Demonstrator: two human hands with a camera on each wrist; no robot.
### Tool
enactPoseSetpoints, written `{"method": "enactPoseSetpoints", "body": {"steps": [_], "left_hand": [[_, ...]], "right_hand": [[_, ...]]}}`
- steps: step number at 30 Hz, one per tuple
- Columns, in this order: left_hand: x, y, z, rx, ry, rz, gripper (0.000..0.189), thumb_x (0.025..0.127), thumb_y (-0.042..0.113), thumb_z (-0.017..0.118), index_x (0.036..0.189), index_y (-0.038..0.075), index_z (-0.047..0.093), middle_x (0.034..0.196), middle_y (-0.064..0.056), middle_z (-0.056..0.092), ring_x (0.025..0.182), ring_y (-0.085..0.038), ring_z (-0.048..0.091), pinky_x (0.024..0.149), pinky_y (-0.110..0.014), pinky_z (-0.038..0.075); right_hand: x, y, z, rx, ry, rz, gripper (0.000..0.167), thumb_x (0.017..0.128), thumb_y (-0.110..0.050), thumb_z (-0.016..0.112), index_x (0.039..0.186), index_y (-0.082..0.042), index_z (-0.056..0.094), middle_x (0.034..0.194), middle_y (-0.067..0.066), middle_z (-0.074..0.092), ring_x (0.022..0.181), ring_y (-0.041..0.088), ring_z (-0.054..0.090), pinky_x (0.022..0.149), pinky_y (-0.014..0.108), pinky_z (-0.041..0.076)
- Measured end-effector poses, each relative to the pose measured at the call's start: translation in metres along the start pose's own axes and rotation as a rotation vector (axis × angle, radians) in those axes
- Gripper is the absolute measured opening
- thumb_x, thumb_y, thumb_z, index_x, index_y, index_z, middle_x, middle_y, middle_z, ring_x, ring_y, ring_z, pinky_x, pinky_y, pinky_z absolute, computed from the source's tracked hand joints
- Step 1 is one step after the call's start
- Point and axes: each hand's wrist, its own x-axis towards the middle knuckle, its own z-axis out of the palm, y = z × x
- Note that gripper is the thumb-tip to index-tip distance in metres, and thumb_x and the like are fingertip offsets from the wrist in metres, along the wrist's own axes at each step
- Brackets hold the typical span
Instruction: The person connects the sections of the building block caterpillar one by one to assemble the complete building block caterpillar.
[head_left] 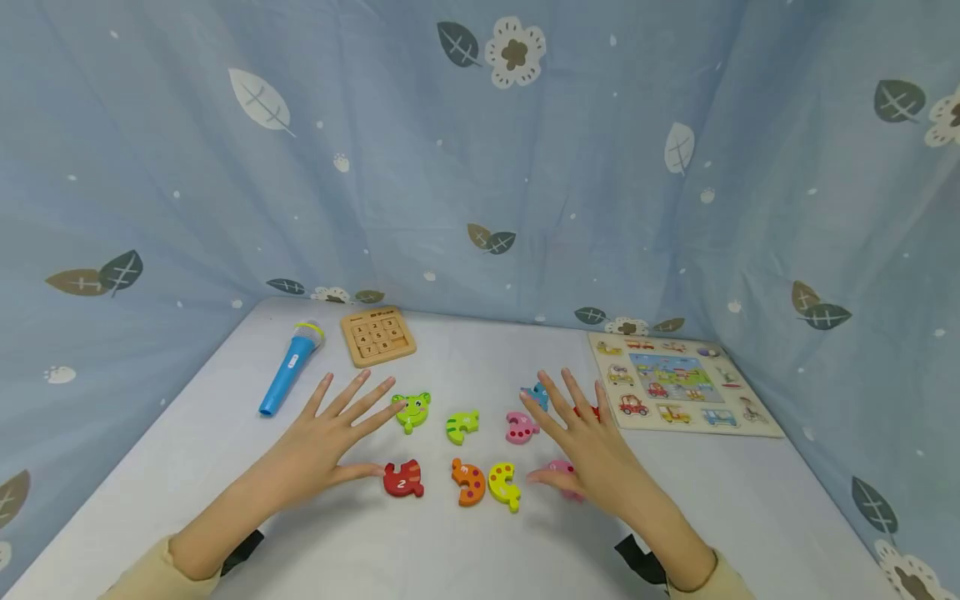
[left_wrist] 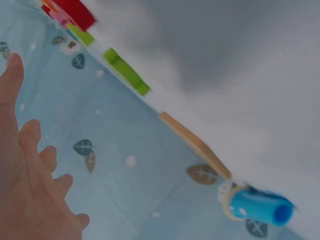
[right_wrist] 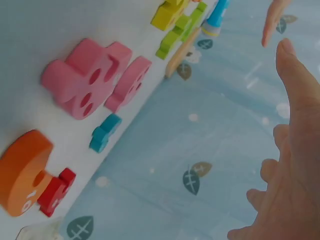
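Note:
Both hands hover over the white table with fingers spread and hold nothing. My left hand (head_left: 318,446) is nearest the red puzzle piece marked 2 (head_left: 403,479) and the green frog-face piece (head_left: 412,412). My right hand (head_left: 603,462) partly covers a pink piece (head_left: 564,468), a blue piece (head_left: 536,395) and a red one. Between the hands lie a green striped piece (head_left: 462,427), an orange dotted piece (head_left: 469,483), a yellow dotted piece (head_left: 504,487) and another pink piece (head_left: 521,427). The right wrist view also reveals an orange piece (right_wrist: 22,172), hidden in the head view.
A blue toy microphone (head_left: 291,371) and a wooden number slide puzzle (head_left: 378,336) lie at the back left. At the back right is a vehicle picture puzzle board (head_left: 678,383). A blue leaf-patterned curtain (head_left: 480,167) borders the table behind and on both sides.

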Motion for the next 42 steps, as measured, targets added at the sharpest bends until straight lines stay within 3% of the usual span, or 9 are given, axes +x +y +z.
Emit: {"method": "enactPoseSetpoints", "body": {"steps": [4, 13, 24, 29, 35, 39, 42], "left_hand": [[-0.005, -0.011, 0.000, -0.005, -0.011, -0.020, 0.085, 0.081, 0.061, 0.066, 0.151, 0.022, 0.035, 0.161, -0.004, 0.014, 0.147, -0.030, -0.001, 0.114, -0.059, -0.004], [-0.006, -0.040, 0.004, 0.000, -0.019, -0.043, 0.085, 0.083, 0.058, 0.066, 0.152, 0.023, 0.032, 0.161, -0.004, 0.013, 0.146, -0.037, 0.008, 0.114, -0.060, -0.005], [0.006, -0.074, 0.012, -0.158, -0.179, -0.117, 0.079, 0.089, 0.060, 0.057, 0.153, 0.022, 0.030, 0.160, -0.008, 0.017, 0.146, -0.037, 0.005, 0.112, -0.065, -0.004], [0.013, -0.086, 0.022, -0.174, -0.190, -0.112, 0.080, 0.089, 0.060, 0.056, 0.152, 0.020, 0.031, 0.159, -0.010, 0.021, 0.144, -0.039, 0.012, 0.110, -0.068, 0.004], [0.020, -0.091, 0.031, -0.245, -0.205, -0.093, 0.084, 0.087, 0.062, 0.058, 0.153, 0.020, 0.029, 0.156, -0.012, 0.027, 0.142, -0.039, 0.022, 0.113, -0.063, 0.002], [0.026, -0.094, 0.038, -0.323, -0.201, -0.075, 0.083, 0.084, 0.057, 0.066, 0.149, 0.011, 0.039, 0.151, -0.014, 0.037, 0.138, -0.039, 0.030, 0.112, -0.064, 0.005], [0.034, -0.096, 0.044, -0.427, -0.207, -0.054, 0.075, 0.084, 0.048, 0.070, 0.141, 0.005, 0.049, 0.144, -0.014, 0.046, 0.135, -0.040, 0.036, 0.111, -0.064, 0.015]], "right_hand": [[0.010, -0.004, 0.004, 0.027, -0.016, -0.021, 0.102, 0.076, -0.058, 0.073, 0.155, -0.022, 0.021, 0.162, 0.009, 0.003, 0.146, 0.036, -0.004, 0.109, 0.069, -0.003], [0.040, -0.016, 0.016, 0.037, -0.055, -0.054, 0.099, 0.079, -0.064, 0.067, 0.156, -0.023, 0.019, 0.162, 0.005, -0.001, 0.146, 0.035, -0.005, 0.109, 0.071, 0.003], [0.065, -0.033, 0.028, 0.133, -0.166, -0.052, 0.096, 0.083, -0.064, 0.061, 0.156, -0.025, 0.012, 0.162, 0.002, -0.007, 0.146, 0.029, -0.009, 0.110, 0.068, 0.004], [0.072, -0.041, 0.036, 0.235, -0.216, -0.055, 0.093, 0.086, -0.063, 0.058, 0.156, -0.026, 0.010, 0.162, -0.001, -0.005, 0.146, 0.026, -0.010, 0.112, 0.066, 0.004], [0.076, -0.048, 0.047, 0.401, -0.233, -0.086, 0.093, 0.086, -0.057, 0.063, 0.156, -0.022, 0.014, 0.161, -0.001, 0.005, 0.147, 0.023, -0.003, 0.114, 0.061, 0.006], [0.078, -0.053, 0.050, 0.555, -0.272, -0.090, 0.092, 0.086, -0.052, 0.066, 0.155, -0.016, 0.018, 0.160, 0.002, 0.013, 0.147, 0.023, 0.006, 0.116, 0.055, 0.009], [0.082, -0.058, 0.051, 0.643, -0.303, -0.054, 0.089, 0.085, -0.052, 0.067, 0.153, -0.011, 0.027, 0.158, 0.003, 0.024, 0.146, 0.021, 0.016, 0.115, 0.052, 0.017]]}}
